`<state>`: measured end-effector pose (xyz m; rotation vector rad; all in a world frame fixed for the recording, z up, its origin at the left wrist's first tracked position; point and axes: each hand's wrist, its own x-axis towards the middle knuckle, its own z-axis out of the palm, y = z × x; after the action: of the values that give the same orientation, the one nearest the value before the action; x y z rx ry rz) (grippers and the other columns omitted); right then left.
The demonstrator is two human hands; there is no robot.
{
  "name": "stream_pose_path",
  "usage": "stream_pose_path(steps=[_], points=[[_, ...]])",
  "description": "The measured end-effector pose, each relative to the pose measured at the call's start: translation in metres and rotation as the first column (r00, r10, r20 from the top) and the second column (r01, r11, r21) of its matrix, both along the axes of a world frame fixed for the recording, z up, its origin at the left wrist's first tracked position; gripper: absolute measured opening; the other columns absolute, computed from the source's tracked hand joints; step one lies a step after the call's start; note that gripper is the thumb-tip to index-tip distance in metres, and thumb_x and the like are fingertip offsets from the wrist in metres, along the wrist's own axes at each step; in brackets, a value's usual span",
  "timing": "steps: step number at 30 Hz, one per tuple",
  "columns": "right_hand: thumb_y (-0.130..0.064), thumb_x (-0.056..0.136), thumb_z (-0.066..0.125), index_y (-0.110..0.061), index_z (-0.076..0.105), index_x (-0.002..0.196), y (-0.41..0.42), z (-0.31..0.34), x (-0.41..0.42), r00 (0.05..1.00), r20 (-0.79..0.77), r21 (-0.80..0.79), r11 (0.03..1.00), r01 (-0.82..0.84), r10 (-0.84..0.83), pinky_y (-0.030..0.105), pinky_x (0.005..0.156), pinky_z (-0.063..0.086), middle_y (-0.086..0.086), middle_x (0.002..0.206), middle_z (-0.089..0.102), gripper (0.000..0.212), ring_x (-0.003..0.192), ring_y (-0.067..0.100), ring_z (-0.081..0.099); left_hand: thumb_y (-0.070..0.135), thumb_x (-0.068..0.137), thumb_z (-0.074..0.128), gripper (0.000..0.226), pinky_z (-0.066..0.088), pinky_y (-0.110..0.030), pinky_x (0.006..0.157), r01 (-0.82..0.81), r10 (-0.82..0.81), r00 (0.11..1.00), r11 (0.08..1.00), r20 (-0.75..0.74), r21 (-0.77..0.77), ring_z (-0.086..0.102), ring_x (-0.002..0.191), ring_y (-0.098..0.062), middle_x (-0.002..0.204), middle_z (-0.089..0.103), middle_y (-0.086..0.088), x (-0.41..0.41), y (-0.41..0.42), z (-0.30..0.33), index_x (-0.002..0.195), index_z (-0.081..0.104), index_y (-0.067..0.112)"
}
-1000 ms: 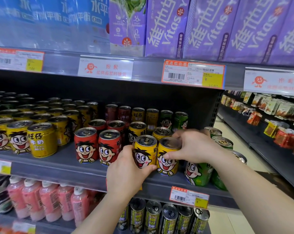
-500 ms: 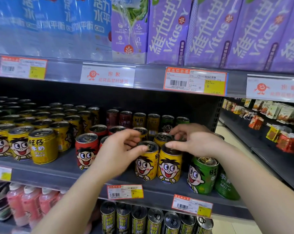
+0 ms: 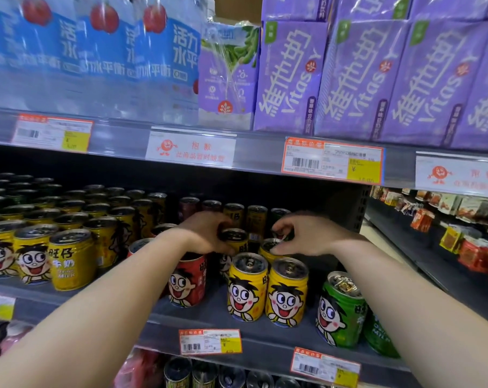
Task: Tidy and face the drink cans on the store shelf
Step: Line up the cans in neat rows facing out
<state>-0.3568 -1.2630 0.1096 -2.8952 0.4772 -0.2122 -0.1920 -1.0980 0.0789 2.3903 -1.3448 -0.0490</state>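
Reaching into the second row of the middle shelf [image 3: 209, 315], both hands are seen over yellow cans. The left hand [image 3: 206, 233] is curled round the top of a yellow can [image 3: 235, 238] standing behind the front row, its fingers wrapped over the rim. The right hand [image 3: 304, 235] is held over a neighbouring yellow can [image 3: 269, 247], with the thumb laid against its lid and the fingers arched above; whether the can is truly pinched cannot be told, though the fingers are curled round its top.

At the shelf's front edge two yellow cans [image 3: 266, 289] are set side by side, touching, with their cartoon faces turned outward. Just to their left a red can [image 3: 186, 281] is placed, face forward, partly covered by the left forearm. To the right, a green can [image 3: 339, 309] is seen tilted, its face turned somewhat leftward, with another green can [image 3: 380, 337] partly hidden behind the right forearm. On the left end of the shelf a block of yellow cans [image 3: 69, 261] is ranged in rows, the foremost showing faces or lettering.

Purple cartons [image 3: 357, 79] and blue packs [image 3: 97, 51] are stacked on the shelf above, and price tags [image 3: 332, 161] are fixed along its edge.
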Motion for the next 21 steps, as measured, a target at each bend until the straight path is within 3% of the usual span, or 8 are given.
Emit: stream_pose_path(steps=[4, 9, 14, 21], points=[[-0.054, 0.072, 0.071, -0.026, 0.047, 0.137, -0.002, -0.003, 0.012, 0.990, -0.127, 0.021, 0.997, 0.072, -0.069, 0.027, 0.095, 0.044, -0.003, 0.139, 0.053, 0.075, 0.120, 0.015, 0.053, 0.040, 0.074, 0.076, 0.063, 0.041, -0.029, 0.095, 0.027, -0.020, 0.997, 0.995, -0.074, 0.097, 0.053, 0.117, -0.019, 0.127, 0.058, 0.001, 0.002, -0.006, 0.005, 0.130, 0.052, 0.024], [-0.054, 0.072, 0.069, -0.020, 0.053, 0.132, -0.002, -0.004, 0.015, 0.979, -0.165, 0.028, 0.992, 0.123, -0.117, 0.027, 0.085, 0.044, 0.001, 0.134, 0.056, 0.070, 0.113, 0.017, 0.054, 0.039, 0.070, 0.078, 0.049, 0.044, -0.031, 0.093, 0.051, -0.040, 0.991, 0.995, -0.129, 0.086, 0.056, 0.105, -0.014, 0.107, 0.062, 0.008, 0.009, -0.009, 0.002, 0.115, 0.062, 0.027], [-0.044, 0.075, 0.070, -0.019, 0.054, 0.132, -0.007, -0.004, 0.010, 0.980, -0.148, 0.079, 0.986, 0.146, -0.133, 0.028, 0.088, 0.045, 0.001, 0.133, 0.057, 0.064, 0.112, 0.016, 0.054, 0.033, 0.067, 0.082, 0.048, 0.043, -0.035, 0.099, 0.103, -0.093, 0.967, 0.994, -0.235, 0.028, 0.058, 0.106, -0.011, 0.111, 0.065, 0.011, 0.012, -0.015, -0.001, 0.112, 0.065, 0.031], [-0.046, 0.076, 0.072, -0.021, 0.053, 0.133, -0.017, -0.008, -0.001, 0.982, -0.115, 0.157, 0.973, 0.167, -0.150, 0.026, 0.089, 0.039, 0.000, 0.137, 0.055, 0.065, 0.120, 0.016, 0.052, 0.018, 0.073, 0.079, 0.081, 0.032, -0.028, 0.107, 0.210, -0.188, 0.950, 0.975, -0.249, 0.065, 0.044, 0.128, -0.012, 0.139, 0.049, 0.008, 0.005, -0.019, -0.001, 0.142, 0.038, 0.026]])
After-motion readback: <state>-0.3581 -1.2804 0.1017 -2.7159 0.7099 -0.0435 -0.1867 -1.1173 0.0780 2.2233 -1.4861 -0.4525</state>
